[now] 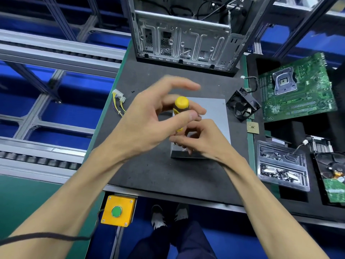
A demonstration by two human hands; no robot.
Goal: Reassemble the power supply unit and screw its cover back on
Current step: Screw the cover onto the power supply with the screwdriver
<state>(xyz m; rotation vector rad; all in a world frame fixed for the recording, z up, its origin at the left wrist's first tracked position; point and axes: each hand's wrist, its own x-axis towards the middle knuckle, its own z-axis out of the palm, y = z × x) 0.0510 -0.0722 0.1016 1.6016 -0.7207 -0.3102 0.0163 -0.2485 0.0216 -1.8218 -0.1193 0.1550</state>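
At frame centre we see no readable writing: our left hand (149, 116) pinches a yellow-and-black rubbery screwdriver (180, 107) upright over the smooth grey metal power supply unit (214, 116); our right hand (201, 141) curls around its lower shaft.

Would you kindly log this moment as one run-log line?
step: screwing cover | left hand: pinches screwdriver handle | right hand: steadies tip on power supply unit | screw: hidden
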